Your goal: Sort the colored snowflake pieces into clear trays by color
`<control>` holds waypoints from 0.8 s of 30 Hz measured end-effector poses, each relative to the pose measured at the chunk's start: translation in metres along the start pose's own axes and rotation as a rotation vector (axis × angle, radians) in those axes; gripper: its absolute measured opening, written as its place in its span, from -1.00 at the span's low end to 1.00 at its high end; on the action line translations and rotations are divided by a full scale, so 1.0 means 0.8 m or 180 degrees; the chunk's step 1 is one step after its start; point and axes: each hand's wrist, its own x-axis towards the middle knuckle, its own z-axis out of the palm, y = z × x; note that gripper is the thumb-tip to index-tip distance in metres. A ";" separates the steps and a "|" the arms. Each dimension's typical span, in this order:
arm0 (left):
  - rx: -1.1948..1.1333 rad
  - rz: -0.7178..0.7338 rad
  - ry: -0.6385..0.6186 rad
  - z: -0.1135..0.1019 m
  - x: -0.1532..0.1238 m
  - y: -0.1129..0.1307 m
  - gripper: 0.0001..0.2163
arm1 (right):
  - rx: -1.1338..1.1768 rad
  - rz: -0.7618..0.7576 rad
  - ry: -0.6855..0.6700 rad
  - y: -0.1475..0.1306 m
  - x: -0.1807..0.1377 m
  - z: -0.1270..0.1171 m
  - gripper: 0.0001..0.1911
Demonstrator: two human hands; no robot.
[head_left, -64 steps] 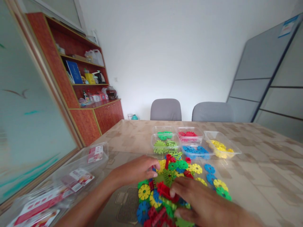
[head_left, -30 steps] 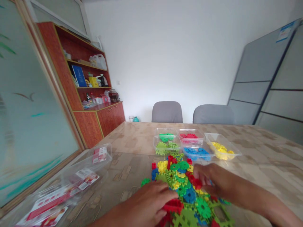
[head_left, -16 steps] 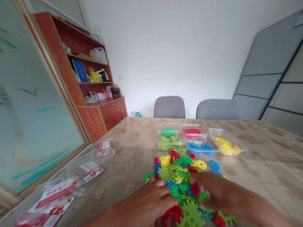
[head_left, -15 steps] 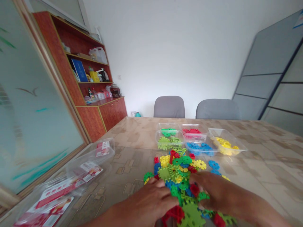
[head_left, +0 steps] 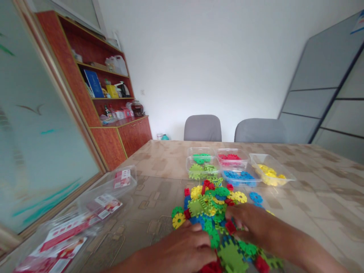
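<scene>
A heap of plastic building pieces lies on the table before me, with green gear-like squares [head_left: 233, 257], yellow notched discs [head_left: 178, 220], blue discs and red connectors mixed together. My left hand [head_left: 187, 246] reaches over the near left side of the heap, its fingers spread and bent down beside a red piece [head_left: 212, 267]. On the right side, my right hand [head_left: 250, 222] touches the heap with fingers and thumb apart. A red connector [head_left: 230, 228] lies just by its fingertips. Both palms are turned down, so what is under them is hidden.
Behind the heap stand clear tubs holding green discs [head_left: 201, 158], light green squares [head_left: 196, 171], red pieces [head_left: 229, 157], blue discs [head_left: 239, 177] and yellow pieces [head_left: 270, 175]. Clear packaging with red labels [head_left: 69, 231] lies at left. Two grey chairs [head_left: 202, 128] stand beyond the table.
My left hand has drawn slightly down and toward me, uncovering a yellow disc at the heap's left edge. My right hand has shifted slightly left, and pieces between the hands have moved.
</scene>
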 end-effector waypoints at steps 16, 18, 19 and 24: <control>0.0121 -0.0039 0.0253 0.010 0.014 -0.003 -0.80 | 0.0083 0.0020 0.0110 -0.007 0.002 -0.008 -0.81; -0.0058 -0.0284 0.0411 0.008 0.014 -0.004 -0.77 | 0.0184 -0.0043 0.0100 -0.010 0.001 -0.011 -0.80; -0.0125 -0.0425 0.0500 0.007 0.013 -0.005 -0.77 | 0.0278 -0.0091 0.0070 -0.012 0.001 -0.012 -0.81; -0.0259 -0.1038 0.0933 0.006 0.012 -0.023 -0.83 | 0.0683 -0.0261 0.0017 -0.026 0.003 0.001 -0.73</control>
